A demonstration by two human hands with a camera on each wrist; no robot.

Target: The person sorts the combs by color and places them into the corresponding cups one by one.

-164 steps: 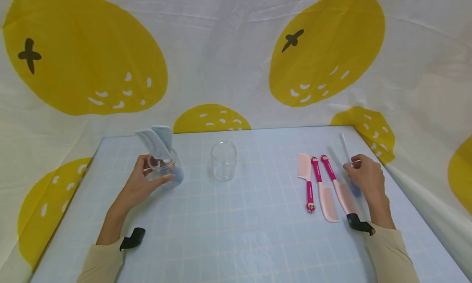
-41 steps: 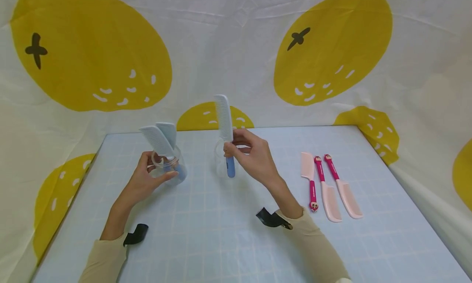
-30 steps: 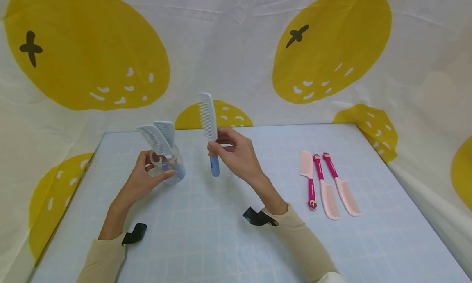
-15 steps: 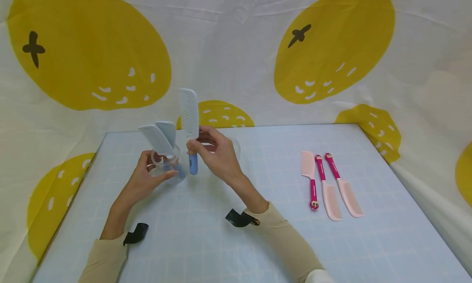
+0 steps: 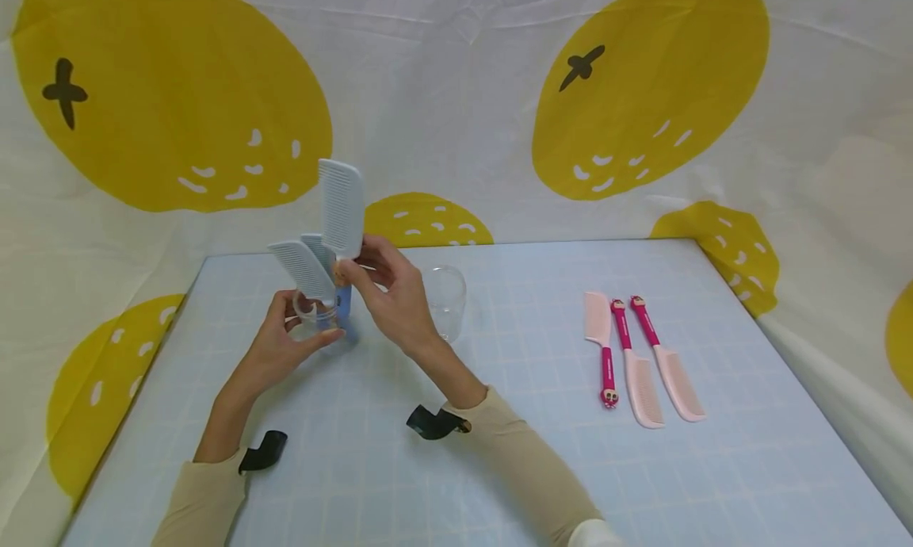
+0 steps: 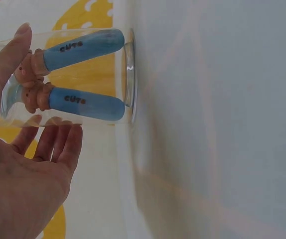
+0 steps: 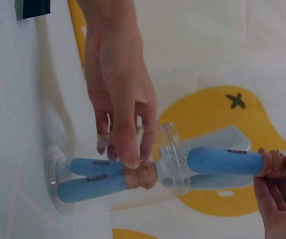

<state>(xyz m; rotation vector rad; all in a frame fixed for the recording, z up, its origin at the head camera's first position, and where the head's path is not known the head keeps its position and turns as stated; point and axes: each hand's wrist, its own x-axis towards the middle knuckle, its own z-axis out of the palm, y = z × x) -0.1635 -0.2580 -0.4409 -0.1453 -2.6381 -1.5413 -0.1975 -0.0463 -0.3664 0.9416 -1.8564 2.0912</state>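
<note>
My left hand [image 5: 274, 349] grips a clear glass jar [image 6: 130, 74] at the table's left, thumb on one side and fingers on the other. Two pale blue combs [image 5: 303, 269] stand in it, teeth up and fanned apart, their blue handles [image 6: 85, 103] down inside the glass. Between thumb and fingers, my right hand [image 5: 392, 297] pinches a third pale blue comb [image 5: 342, 206] upright at its brown figure. In the right wrist view, the end of this comb's blue handle [image 7: 225, 161] lies just outside the jar's mouth, overlapping the other combs' toothed parts.
A second clear glass jar [image 5: 448, 301] stands right of my right hand, partly behind it. On the right of the table lie three pink combs with magenta handles, the left one [image 5: 597, 317] turned opposite to the middle [image 5: 644, 388] and right ones [image 5: 679, 384]. A patterned cloth hangs behind.
My right hand picked up the blue comb from the table's right side and carried it left, past the second jar, to the jar in my left hand. The left hand stays in place.
</note>
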